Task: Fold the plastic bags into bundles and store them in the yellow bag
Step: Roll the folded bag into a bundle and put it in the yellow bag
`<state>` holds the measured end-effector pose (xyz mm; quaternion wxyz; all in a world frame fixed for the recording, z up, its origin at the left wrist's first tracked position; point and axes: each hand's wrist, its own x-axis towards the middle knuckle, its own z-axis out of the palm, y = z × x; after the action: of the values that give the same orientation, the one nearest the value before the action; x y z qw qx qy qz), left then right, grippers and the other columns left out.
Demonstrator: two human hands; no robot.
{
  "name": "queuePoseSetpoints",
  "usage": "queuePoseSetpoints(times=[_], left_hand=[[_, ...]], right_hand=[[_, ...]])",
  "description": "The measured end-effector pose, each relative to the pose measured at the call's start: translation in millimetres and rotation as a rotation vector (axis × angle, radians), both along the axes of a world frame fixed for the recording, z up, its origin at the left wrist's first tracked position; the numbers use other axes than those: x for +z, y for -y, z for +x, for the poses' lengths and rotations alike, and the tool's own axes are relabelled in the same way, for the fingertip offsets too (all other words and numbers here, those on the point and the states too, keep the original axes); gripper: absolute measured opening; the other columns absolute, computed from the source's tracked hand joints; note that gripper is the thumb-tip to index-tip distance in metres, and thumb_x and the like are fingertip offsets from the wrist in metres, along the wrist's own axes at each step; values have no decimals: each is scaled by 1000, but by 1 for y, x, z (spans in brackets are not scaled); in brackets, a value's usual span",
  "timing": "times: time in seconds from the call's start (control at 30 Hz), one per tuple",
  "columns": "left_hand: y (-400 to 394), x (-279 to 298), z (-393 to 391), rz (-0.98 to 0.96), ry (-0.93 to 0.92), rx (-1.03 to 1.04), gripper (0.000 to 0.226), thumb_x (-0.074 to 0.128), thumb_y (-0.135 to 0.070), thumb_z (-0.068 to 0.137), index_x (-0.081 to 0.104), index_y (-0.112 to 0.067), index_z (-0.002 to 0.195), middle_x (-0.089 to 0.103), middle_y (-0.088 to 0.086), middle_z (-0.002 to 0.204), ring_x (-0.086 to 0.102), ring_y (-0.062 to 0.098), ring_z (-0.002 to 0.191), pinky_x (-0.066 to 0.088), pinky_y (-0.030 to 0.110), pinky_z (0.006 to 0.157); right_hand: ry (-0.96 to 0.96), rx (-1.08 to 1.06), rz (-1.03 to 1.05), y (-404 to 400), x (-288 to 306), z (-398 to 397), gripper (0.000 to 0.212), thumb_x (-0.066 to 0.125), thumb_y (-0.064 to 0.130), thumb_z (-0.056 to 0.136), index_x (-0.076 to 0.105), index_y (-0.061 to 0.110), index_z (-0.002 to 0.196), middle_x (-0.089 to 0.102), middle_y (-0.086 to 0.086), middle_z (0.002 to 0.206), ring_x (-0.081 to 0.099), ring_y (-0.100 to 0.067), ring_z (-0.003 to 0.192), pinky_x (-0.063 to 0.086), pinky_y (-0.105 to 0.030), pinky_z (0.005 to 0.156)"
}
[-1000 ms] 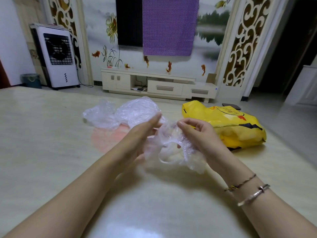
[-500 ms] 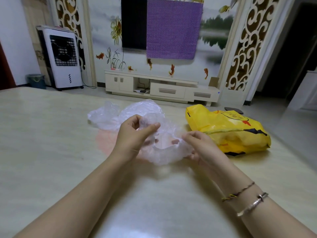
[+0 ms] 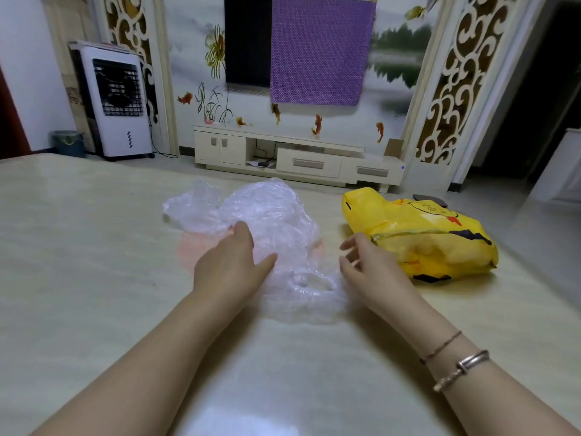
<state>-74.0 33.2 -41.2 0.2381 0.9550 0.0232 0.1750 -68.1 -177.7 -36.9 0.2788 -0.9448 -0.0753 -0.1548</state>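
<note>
Neither grip is holding anything: left hand [image 3: 231, 265] is resting flat-fingered on the clear plastic bags [image 3: 276, 228] lying on the bench [image 3: 78, 247], right hand [image 3: 364, 262] is hovering loose beside the yellow bag [image 3: 440, 234]. Film looks light, soft, slippery; a gathered edge seems the best place to pinch.

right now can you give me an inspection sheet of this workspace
surface: pale glossy table, glare patch near the person
job's things: crumpled clear plastic bags lie loose mid-table, not bundled; yellow bag lies on its side to their right, already bulging
clutter: small dark flat object beyond the yellow bag, cannot tell what it is
hands: left hand rests flat on the clear bags; right hand open beside them, gripping nothing
cables: black cord runs from the air cooler along the floor
surroundings: tv stand, purple cloth over a dark screen, small bin
</note>
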Motion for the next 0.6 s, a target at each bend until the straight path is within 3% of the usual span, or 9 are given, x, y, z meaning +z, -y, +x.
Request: queuePoseSetpoints(times=[0.07, 0.13, 0.2, 0.27, 0.33, 0.4, 0.47, 0.6], left_hand=[[-3, 2, 1, 30, 149, -36, 31, 56, -42, 91, 44, -19, 106, 49, -3, 105, 49, 23, 97, 42, 35, 73], [-7, 3, 4, -31, 274, -220, 15, 59, -28, 91, 54, -21, 104, 49, -6, 106, 41, 19, 103, 38, 32, 84], [-8, 3, 6, -74, 259, -458, 11, 59, -17, 92, 62, -25, 99, 55, -12, 100, 46, 12, 100, 38, 29, 87], [-4, -1, 3, -40, 118, -617, 20, 56, -26, 96, 62, -27, 115, 58, -15, 115, 49, 6, 111, 38, 26, 97], [-1, -6, 0, 48, -129, -637, 48, 49, -44, 97, 44, -26, 142, 43, -14, 144, 34, 5, 135, 22, 17, 111], [-3, -11, 1, 164, -318, -616, 70, 44, -57, 93, 19, -30, 153, 16, -16, 159, 9, 4, 147, 6, 20, 116], [-6, -12, 2, 273, -382, -594, 82, 40, -67, 89, 4, -34, 154, -3, -20, 160, -7, 4, 147, -3, 29, 120], [-7, -11, 5, 345, -422, -560, 90, 36, -75, 84, -5, -35, 154, -13, -22, 158, -15, 4, 146, -9, 36, 120]], right_hand=[[92, 95, -69, -2, 1, -5, 26, 48, 19, 96, 51, 15, 121, 59, 0, 116, 55, -16, 106, 43, -29, 87], [144, 218, -151, -4, 3, -10, 31, 45, 17, 97, 50, 16, 127, 54, 2, 127, 47, -12, 119, 35, -22, 93], [105, 338, -233, -8, 4, -14, 36, 43, 21, 99, 46, 16, 134, 49, 3, 137, 42, -11, 127, 29, -18, 101], [-24, 400, -297, -9, 1, -16, 45, 38, 27, 102, 34, 14, 144, 39, -1, 148, 34, -12, 136, 22, -18, 107], [-196, 397, -364, -7, -4, -15, 56, 33, 33, 103, 15, 12, 152, 21, -4, 158, 18, -14, 145, 12, -18, 111], [-308, 367, -425, -3, -9, -10, 64, 28, 41, 103, 1, 13, 154, 3, -2, 162, 2, -11, 148, 4, -22, 116], [-334, 333, -450, 2, -12, -5, 68, 26, 48, 101, -2, 15, 154, -2, 1, 162, -5, -9, 148, 2, -29, 120], [-319, 310, -484, 3, -14, -2, 76, 25, 58, 97, -5, 17, 154, -5, 5, 162, -10, -7, 147, 0, -33, 121]])
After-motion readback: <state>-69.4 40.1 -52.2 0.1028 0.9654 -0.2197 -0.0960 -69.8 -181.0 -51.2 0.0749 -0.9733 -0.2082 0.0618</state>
